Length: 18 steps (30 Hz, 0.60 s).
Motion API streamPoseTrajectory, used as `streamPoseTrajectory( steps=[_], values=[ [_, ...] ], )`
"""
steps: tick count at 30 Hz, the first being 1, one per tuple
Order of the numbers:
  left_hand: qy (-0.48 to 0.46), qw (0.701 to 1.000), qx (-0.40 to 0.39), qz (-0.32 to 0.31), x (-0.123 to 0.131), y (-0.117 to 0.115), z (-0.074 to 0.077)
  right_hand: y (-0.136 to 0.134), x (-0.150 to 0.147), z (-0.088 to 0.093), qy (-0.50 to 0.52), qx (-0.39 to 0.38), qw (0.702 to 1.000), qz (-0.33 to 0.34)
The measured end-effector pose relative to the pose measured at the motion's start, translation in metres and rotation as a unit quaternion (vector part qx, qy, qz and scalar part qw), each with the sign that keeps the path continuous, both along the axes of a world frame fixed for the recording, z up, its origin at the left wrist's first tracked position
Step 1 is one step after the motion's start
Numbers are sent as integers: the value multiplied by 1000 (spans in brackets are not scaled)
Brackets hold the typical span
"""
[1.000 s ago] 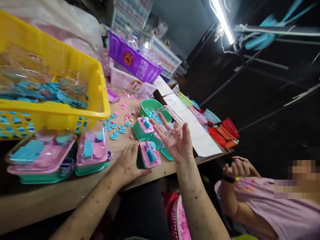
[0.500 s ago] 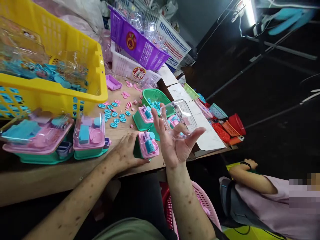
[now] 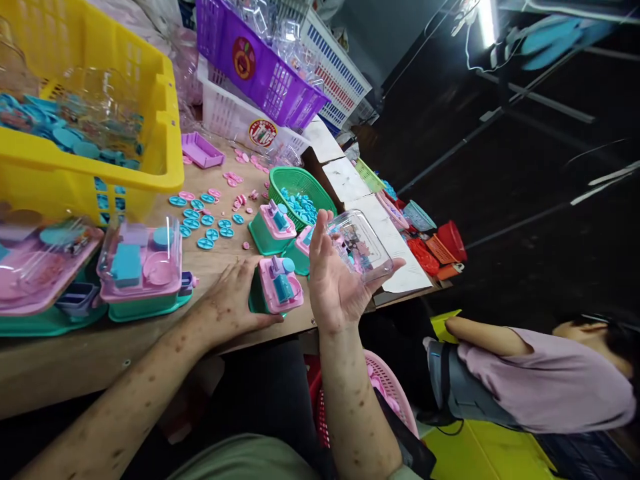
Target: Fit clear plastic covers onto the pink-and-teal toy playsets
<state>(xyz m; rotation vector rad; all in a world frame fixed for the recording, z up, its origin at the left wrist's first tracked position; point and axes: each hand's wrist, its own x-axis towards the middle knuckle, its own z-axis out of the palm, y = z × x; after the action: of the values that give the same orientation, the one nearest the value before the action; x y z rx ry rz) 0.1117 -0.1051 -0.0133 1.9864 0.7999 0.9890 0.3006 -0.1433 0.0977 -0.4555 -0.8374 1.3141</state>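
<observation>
My left hand (image 3: 234,297) is closed around a small toy kitchen set (image 3: 283,303) with a green base and a pink top. The set stands at the table's front edge, with purple and blue pieces on its uncovered top. A clear plastic cover (image 3: 367,247) with printed figures rests in my right hand (image 3: 337,290), palm up, its rim between the fingers and the thumb. Behind stands a similar uncovered set (image 3: 270,230); another is partly hidden by my right fingers. To the left, a covered set (image 3: 143,267) sits beside a larger covered one (image 3: 45,267).
Blue discs (image 3: 191,222) and small pink pieces lie scattered on the table (image 3: 220,257). A green basket (image 3: 300,179) holds blue parts. A yellow crate (image 3: 173,120), a purple crate (image 3: 275,73) and a purple tray (image 3: 203,150) stand behind. A co-worker (image 3: 545,373) is at right.
The clear cover has tilted and settled lower into my right hand, its fingers now closer around it. My left hand keeps hold of the toy kitchen set. The whole view has shifted slightly.
</observation>
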Motion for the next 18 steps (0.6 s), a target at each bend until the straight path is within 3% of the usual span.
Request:
streamPoseTrajectory(
  steps=[4,7,10,15,18],
  values=[
    [8,1000,-11,2,0,-1,1,-11,7,2,-142,-26,985,-90],
    [13,1000,-11,0,-1,-3,2,-19,23,0,-304,-3,946,-116],
    [21,1000,-5,2,1,-4,1,-21,38,-5,-428,24,897,-109],
    [35,999,0,13,4,-3,-1,-17,38,-5,-517,77,850,-62],
    [40,999,-1,12,5,-3,0,-8,33,3,-598,117,792,-19]
  ],
)
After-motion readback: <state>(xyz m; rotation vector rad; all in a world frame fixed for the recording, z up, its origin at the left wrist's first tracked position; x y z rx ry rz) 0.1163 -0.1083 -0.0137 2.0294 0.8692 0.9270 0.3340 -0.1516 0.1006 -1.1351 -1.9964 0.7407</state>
